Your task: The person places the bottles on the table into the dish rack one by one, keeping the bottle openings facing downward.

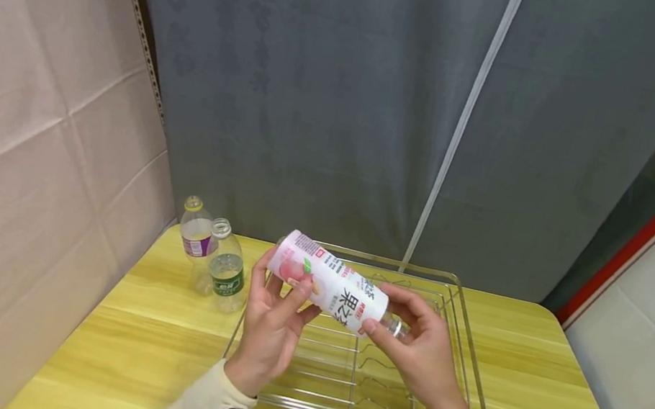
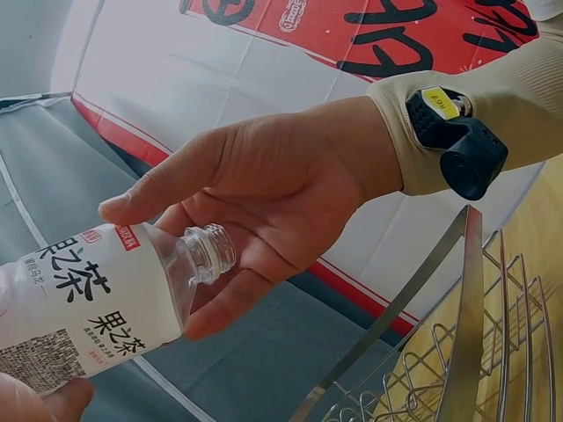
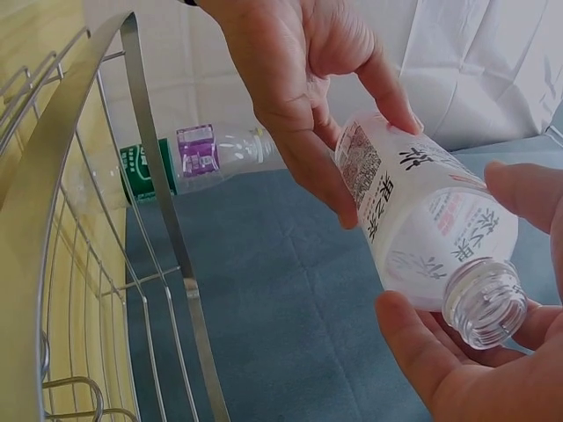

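A plastic drink bottle (image 1: pixel 345 288) with a white and pink peach label is held tilted above the wire rack, its neck towards the right. My left hand (image 1: pixel 272 334) grips it near the base end, thumb across the label. At the shoulder end, my right hand (image 1: pixel 426 353) holds it between thumb and fingers. The right wrist view shows the bottle's bare threaded mouth (image 3: pixel 486 303), with no cap on it. In the left wrist view, the right-hand thumb (image 2: pixel 132 207) lies against the label beside the shoulder.
A metal wire rack (image 1: pixel 292 404) lies on the wooden table (image 1: pixel 143 355) below my hands. To its left stand two clear uncapped bottles, one with a purple label (image 1: pixel 199 245) and one with a green label (image 1: pixel 228 283). A grey curtain (image 1: pixel 319 101) hangs behind.
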